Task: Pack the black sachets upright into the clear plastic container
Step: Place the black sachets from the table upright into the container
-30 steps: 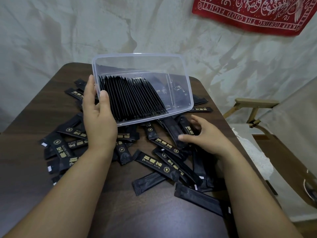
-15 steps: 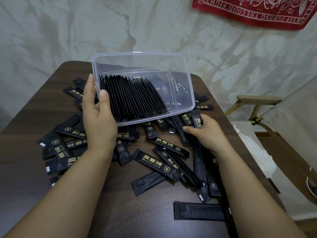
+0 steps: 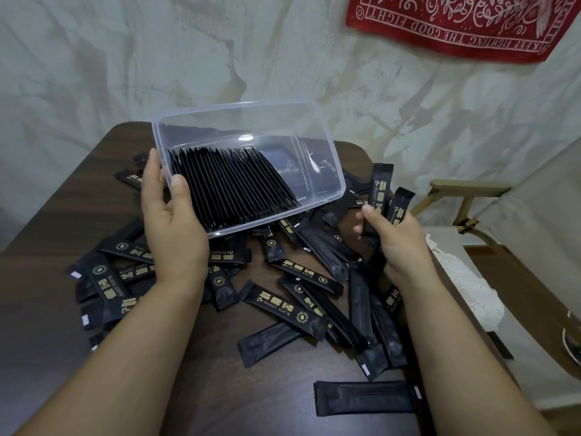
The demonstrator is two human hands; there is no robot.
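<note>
The clear plastic container [image 3: 317, 133] is tilted toward me above the table. A tight row of black sachets [image 3: 229, 190] stands on edge in its left half; the right half is mostly bare. My left hand [image 3: 171, 225] grips the container's near left corner, thumb inside the rim. My right hand [image 3: 399, 243] holds two black sachets [image 3: 382, 187] upright, just right of the container's near right corner. Several loose sachets [image 3: 283, 303] lie scattered on the table below.
The dark wooden table [image 3: 41, 309] carries the pile. One sachet [image 3: 364, 401] lies apart near the front edge. A wooden chair frame [image 3: 465, 190] and white cloth [image 3: 465, 287] sit off the table's right side. A wall with a red bandana [image 3: 456, 23] stands behind.
My right hand picked two sachets out of the pile and lifted them upright beside the container. The left hand kept the tilted container in place.
</note>
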